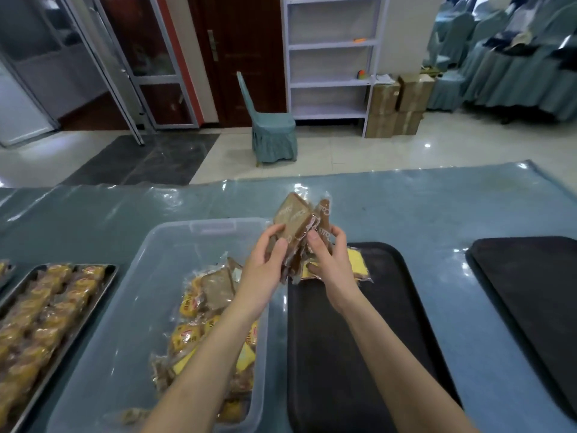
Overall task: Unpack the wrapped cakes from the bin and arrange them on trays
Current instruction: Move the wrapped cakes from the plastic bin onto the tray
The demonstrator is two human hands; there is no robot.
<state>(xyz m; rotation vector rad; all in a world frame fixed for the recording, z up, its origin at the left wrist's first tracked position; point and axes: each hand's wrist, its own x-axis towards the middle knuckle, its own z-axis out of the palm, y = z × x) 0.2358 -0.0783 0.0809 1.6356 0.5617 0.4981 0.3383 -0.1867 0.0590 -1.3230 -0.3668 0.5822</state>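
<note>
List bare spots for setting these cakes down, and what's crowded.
Near black tray: bare except a yellow cake at its far end. Far-right black tray: bare. Crowded: metal tray at left, full; bin, cakes piled along its right side.

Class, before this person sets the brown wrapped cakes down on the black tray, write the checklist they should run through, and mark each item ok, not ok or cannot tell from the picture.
1. Cakes held securely: ok. The left hand and right hand both grip the bundle of brown wrapped cakes.
2. Bundle over the target: ok. It is held above the near black tray, at its far end.
3. Space on that tray: ok. Only a yellow wrapped cake lies at its far end.
4. Number of cakes in the bundle: cannot tell; the wrappers overlap.
5. More cakes left in the bin: ok, several remain.
6. Second black tray ready: ok.
</note>
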